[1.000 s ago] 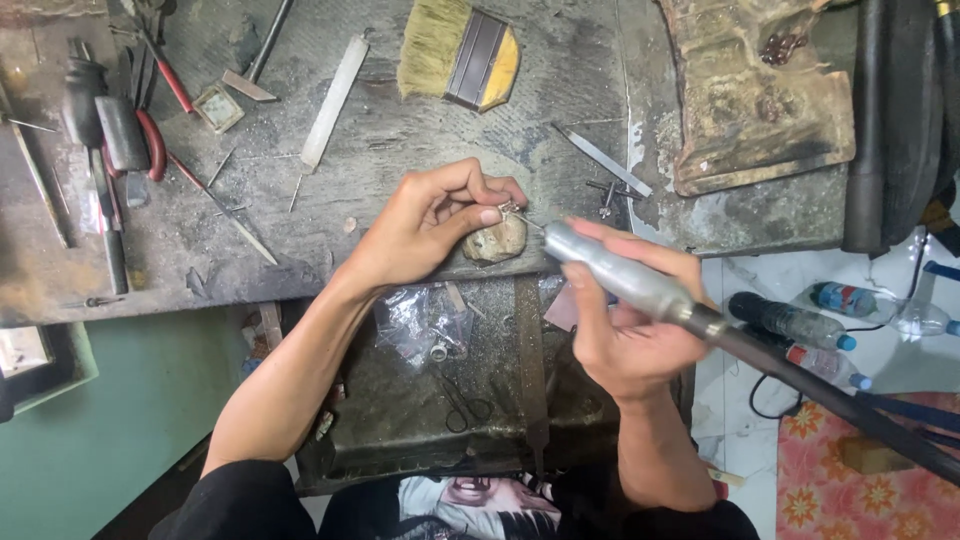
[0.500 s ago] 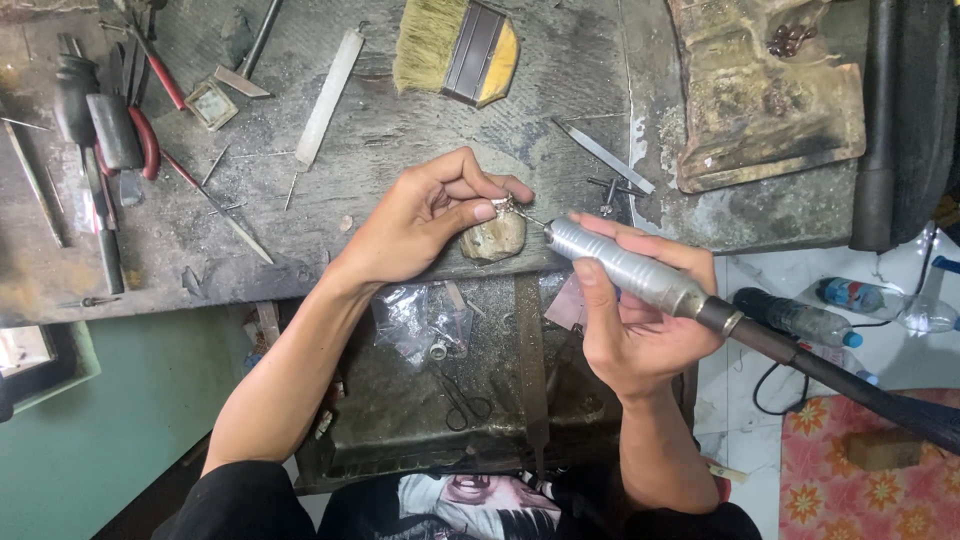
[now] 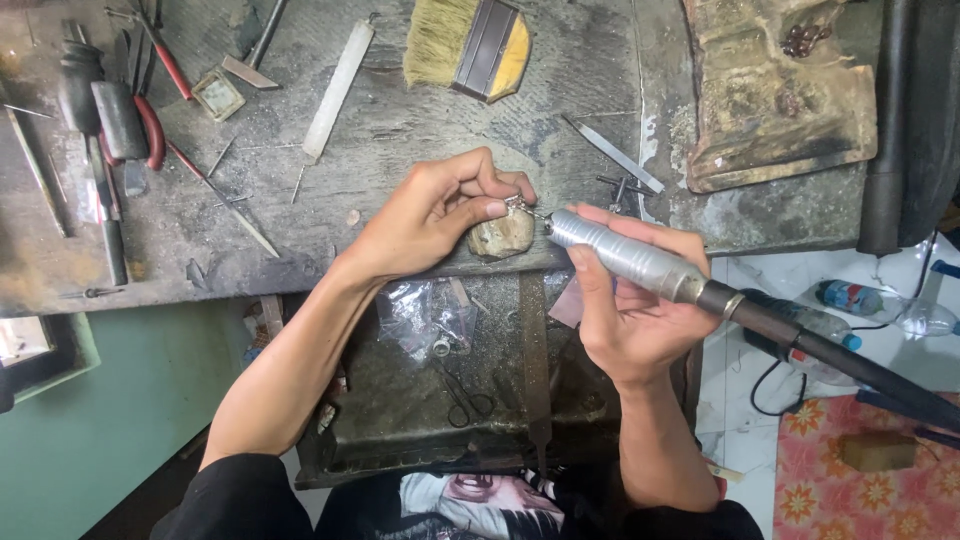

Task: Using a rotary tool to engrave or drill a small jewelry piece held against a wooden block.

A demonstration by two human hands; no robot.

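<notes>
Scissors lie nearest the body, in a dark metal tray slung under the bench edge, beside a clear plastic bag with a small metal ring on it.

Above the tray, the right hand is closed around a silver rotary handpiece, thumb along its near side and fingers wrapped over the top. A black flexible shaft runs from the handpiece's rear end off to the right. The handpiece tip points left and meets a small silver workpiece.

The left hand pinches that workpiece between thumb and fingertips, pressed together on it, directly over a worn wooden bench peg at the bench edge.

Beyond the hands, the grey workbench carries a flat file, a bristle brush, red-handled pliers at far left, and a charred block at far right.
</notes>
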